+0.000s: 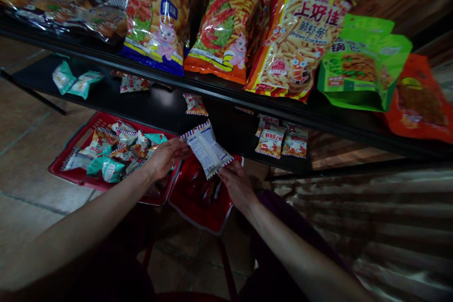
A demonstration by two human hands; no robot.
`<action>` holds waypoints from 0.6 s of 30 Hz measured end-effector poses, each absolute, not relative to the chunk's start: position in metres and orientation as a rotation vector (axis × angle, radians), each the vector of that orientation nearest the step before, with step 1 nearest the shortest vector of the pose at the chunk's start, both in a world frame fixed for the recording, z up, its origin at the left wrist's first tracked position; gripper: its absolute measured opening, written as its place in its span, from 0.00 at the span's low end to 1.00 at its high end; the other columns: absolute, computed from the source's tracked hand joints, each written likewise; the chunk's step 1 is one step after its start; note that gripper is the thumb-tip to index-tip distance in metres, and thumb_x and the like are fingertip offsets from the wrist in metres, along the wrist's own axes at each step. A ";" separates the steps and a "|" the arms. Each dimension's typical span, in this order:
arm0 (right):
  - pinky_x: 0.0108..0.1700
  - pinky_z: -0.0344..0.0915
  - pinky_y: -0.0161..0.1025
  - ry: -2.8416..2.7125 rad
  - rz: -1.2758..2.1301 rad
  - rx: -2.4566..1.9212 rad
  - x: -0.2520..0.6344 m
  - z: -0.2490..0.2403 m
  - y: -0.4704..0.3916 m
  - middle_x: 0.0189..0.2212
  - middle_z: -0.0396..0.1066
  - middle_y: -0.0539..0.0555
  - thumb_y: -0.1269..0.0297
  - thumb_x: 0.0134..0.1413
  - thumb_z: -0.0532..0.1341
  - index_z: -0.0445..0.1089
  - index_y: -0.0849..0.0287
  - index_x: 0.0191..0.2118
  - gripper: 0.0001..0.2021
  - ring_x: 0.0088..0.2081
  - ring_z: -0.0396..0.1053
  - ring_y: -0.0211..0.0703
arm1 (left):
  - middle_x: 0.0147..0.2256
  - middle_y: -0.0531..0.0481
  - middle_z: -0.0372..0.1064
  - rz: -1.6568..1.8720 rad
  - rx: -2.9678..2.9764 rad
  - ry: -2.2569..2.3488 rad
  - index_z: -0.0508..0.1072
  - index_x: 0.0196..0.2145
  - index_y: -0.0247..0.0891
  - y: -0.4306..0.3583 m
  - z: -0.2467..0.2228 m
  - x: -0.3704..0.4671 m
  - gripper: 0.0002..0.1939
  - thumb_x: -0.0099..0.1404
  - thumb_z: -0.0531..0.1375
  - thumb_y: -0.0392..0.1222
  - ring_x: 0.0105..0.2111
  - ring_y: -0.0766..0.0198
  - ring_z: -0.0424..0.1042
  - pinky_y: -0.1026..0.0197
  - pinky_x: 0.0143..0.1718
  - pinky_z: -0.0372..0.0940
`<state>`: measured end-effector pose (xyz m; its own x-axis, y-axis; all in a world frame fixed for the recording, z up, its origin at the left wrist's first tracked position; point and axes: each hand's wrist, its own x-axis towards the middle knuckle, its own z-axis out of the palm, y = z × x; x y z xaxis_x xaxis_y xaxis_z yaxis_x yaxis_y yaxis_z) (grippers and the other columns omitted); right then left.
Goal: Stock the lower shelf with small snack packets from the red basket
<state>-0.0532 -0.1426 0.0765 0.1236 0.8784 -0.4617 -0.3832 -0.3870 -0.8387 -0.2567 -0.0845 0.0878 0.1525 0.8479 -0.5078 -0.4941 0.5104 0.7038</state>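
Between my two hands is a small white snack packet (207,147), its printed back with a barcode turned up. My left hand (169,155) pinches its left upper corner, and my right hand (236,183) grips its lower right corner. Under the packet stands a red basket (201,219) with a few packets inside, partly hidden. To the left, a wider red basket (58,166) holds several small white, orange and teal packets (112,170). One small snack packet (195,104) lies on the lower black shelf (148,108) just beyond my hands.
Large snack bags (221,23) line the upper shelf (212,86) above my hands. On the lower shelf, several small packets (271,141) sit at the right and teal packets (76,79) at the left. A corrugated wall (354,217) rises at the right.
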 end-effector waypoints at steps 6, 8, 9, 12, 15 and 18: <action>0.39 0.64 0.38 -0.470 1.607 -1.379 -0.061 0.073 -0.152 0.28 0.72 0.46 0.68 0.30 0.68 0.69 0.55 0.29 0.14 0.32 0.68 0.37 | 0.24 0.48 0.71 1.022 0.415 1.165 0.71 0.27 0.32 -0.083 0.083 -0.258 0.02 0.54 0.61 0.34 0.24 0.67 0.71 0.64 0.29 0.67; 0.38 0.64 0.38 -0.414 1.653 -1.372 -0.063 0.069 -0.155 0.26 0.71 0.46 0.68 0.29 0.69 0.68 0.56 0.26 0.13 0.31 0.67 0.36 | 0.22 0.49 0.70 1.025 0.422 1.226 0.71 0.25 0.32 -0.082 0.083 -0.259 0.02 0.53 0.61 0.33 0.22 0.68 0.69 0.66 0.26 0.65; 0.38 0.65 0.37 -0.395 1.673 -1.368 -0.063 0.067 -0.156 0.25 0.71 0.46 0.68 0.28 0.70 0.67 0.56 0.25 0.12 0.30 0.67 0.35 | 0.21 0.50 0.69 1.026 0.434 1.243 0.71 0.23 0.33 -0.082 0.084 -0.259 0.02 0.53 0.60 0.33 0.21 0.69 0.68 0.66 0.25 0.64; 0.38 0.65 0.37 -0.369 1.723 -1.365 -0.063 0.062 -0.159 0.26 0.71 0.46 0.68 0.29 0.71 0.67 0.57 0.24 0.12 0.30 0.68 0.34 | 0.21 0.51 0.69 1.031 0.490 1.250 0.71 0.21 0.33 -0.083 0.088 -0.259 0.04 0.52 0.61 0.34 0.20 0.69 0.67 0.65 0.25 0.62; 0.37 0.65 0.37 -0.346 1.744 -1.367 -0.062 0.058 -0.159 0.26 0.71 0.46 0.68 0.28 0.71 0.68 0.57 0.24 0.13 0.30 0.68 0.34 | 0.23 0.50 0.71 1.040 0.517 1.254 0.72 0.22 0.33 -0.085 0.092 -0.257 0.04 0.51 0.62 0.37 0.22 0.67 0.68 0.64 0.25 0.62; 0.38 0.65 0.37 -0.337 1.740 -1.374 -0.063 0.059 -0.159 0.26 0.71 0.46 0.68 0.27 0.71 0.68 0.57 0.24 0.13 0.30 0.68 0.35 | 0.22 0.50 0.71 1.033 0.529 1.260 0.72 0.23 0.33 -0.086 0.094 -0.256 0.05 0.50 0.63 0.38 0.21 0.67 0.68 0.64 0.23 0.60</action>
<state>-0.0634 -0.1595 0.0585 -0.0132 0.7567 -0.6536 -0.4584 -0.5855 -0.6686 -0.2564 -0.0861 0.0938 -0.0325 0.8562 -0.5157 -0.3377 0.4762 0.8119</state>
